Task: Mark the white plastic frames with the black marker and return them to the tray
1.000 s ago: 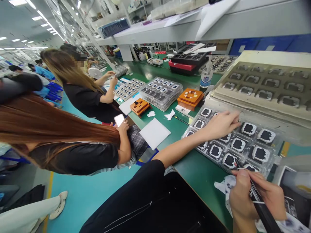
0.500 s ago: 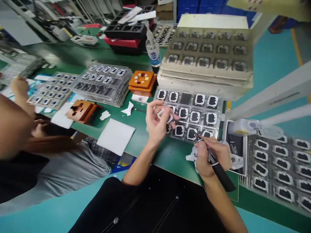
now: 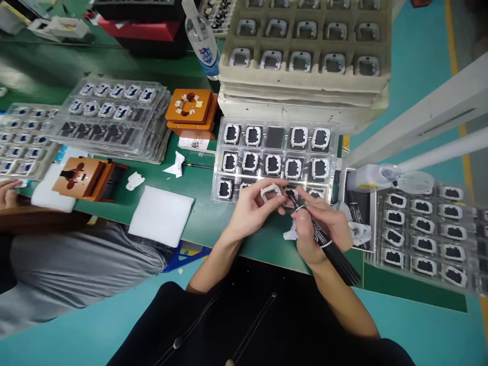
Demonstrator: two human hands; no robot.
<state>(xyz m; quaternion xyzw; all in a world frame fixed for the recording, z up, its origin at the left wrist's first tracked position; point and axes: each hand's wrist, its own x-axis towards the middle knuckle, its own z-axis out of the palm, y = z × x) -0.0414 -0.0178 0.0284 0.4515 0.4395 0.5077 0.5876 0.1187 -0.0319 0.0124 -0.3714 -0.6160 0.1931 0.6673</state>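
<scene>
My left hand (image 3: 255,206) pinches a small white frame (image 3: 270,192) over the front edge of a clear plastic tray (image 3: 263,150). The fingers of my right hand (image 3: 324,223) are wrapped round a black marker pen (image 3: 324,236), its tip pointing up and left close to the frame. Whether the tip touches the frame I cannot tell. White frames with dark centres sit in the tray's pockets; one pocket in the back row shows only a dark pad (image 3: 275,137). Both hands cover part of the front row.
Behind the tray rises a tall stack of beige trays (image 3: 305,81). Orange fixtures (image 3: 188,107), a bottle (image 3: 202,43) and a white foam sheet (image 3: 162,214) lie leftward. A plastic bottle (image 3: 375,178) and more filled trays (image 3: 423,229) are at right. Another person's hand (image 3: 8,194) shows far left.
My left hand has come right and down with the white frame, and the marker tip is now close to it. The view has shifted, so the bench appears further left and higher.
</scene>
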